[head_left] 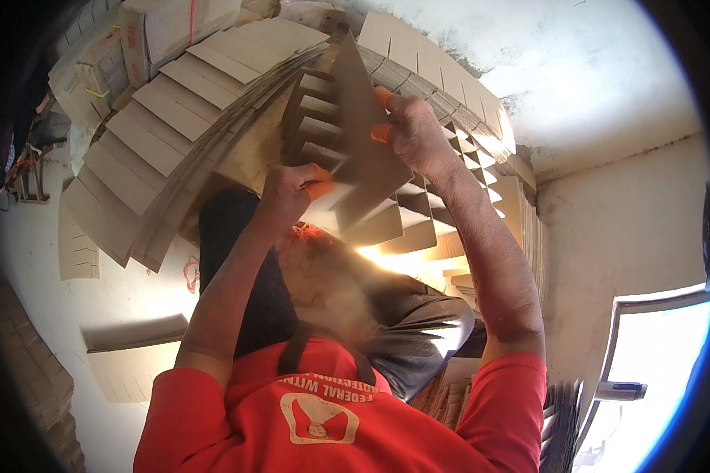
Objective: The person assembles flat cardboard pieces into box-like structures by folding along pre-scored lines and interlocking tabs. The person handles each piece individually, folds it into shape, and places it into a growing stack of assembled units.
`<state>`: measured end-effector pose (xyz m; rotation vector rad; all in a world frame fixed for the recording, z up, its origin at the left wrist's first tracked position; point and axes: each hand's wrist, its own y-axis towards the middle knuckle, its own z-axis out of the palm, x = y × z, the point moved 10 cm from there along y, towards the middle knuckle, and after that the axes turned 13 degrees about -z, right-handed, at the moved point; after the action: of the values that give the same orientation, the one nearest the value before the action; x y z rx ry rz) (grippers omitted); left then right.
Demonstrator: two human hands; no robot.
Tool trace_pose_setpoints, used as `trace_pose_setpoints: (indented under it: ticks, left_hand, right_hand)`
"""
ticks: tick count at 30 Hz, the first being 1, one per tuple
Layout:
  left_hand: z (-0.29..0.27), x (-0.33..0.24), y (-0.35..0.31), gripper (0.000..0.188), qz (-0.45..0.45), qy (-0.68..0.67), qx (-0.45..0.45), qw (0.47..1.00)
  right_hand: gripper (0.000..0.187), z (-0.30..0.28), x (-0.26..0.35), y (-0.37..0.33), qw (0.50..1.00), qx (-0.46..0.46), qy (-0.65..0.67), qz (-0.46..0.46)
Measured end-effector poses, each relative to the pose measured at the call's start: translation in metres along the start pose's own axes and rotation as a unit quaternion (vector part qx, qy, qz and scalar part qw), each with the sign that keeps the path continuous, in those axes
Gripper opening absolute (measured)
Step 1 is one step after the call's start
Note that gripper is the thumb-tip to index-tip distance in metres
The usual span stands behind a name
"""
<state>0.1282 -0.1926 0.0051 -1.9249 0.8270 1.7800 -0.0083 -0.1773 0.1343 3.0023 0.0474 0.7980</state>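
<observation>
Cardboard sheet (363,150), a slotted divider piece, is held up at the centre of the frame, its pointed end reaching toward the top and its long axis running from there down toward the lower middle. Both hands are clamped on it. The left hand (288,193) pinches its lower edge at centre-left, fingers curled tight, with orange fingertip covers (320,188) showing. The right hand (414,134) grips the right edge higher up, so the sheet lies between the two hands, the right one nearer the pointed end and the left one nearer the base. Just behind and to the right of the sheet stands a cardboard grid of dividers (402,213), its cells stepping down toward the centre-right; the sheet seems to stand edge-on to the grid's slots, though I cannot tell whether they are already engaged.

Fanned stacks of flat cardboard sheets (173,134) fill the upper left. A pale floor (47,260) spreads along the left edge, a whitewashed wall (607,197) rises on the right, and a bright window opening (663,355) glows at the lower right.
</observation>
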Motion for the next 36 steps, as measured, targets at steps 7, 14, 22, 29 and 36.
trace_pose_setpoints:
  ticks: [7, 14, 22, 29, 36]
  left_hand:
    - [0.006, -0.003, 0.002, 0.016, -0.021, 0.006, -0.002, 1.0]
    - [0.002, -0.007, -0.002, 0.014, 0.012, 0.007, -0.015, 1.0]
    - [0.003, -0.009, -0.008, 0.016, 0.021, 0.028, -0.017, 0.999]
    - [-0.003, -0.017, -0.012, 0.016, 0.031, 0.041, -0.03, 0.998]
    - [-0.001, -0.042, -0.019, 0.038, 0.146, 0.188, -0.141, 0.961]
  right_hand:
    - [0.037, 0.008, -0.012, 0.002, 1.0, 0.019, -0.015, -0.001]
    - [0.032, 0.003, 0.021, -0.021, 0.999, -0.031, 0.015, -0.02]
    - [0.017, 0.058, -0.018, -0.024, 0.996, 0.075, 0.052, -0.012]
    - [0.023, 0.081, 0.006, -0.044, 0.985, 0.132, -0.108, -0.025]
    - [0.018, 0.086, 0.024, -0.057, 0.974, 0.088, -0.139, -0.159]
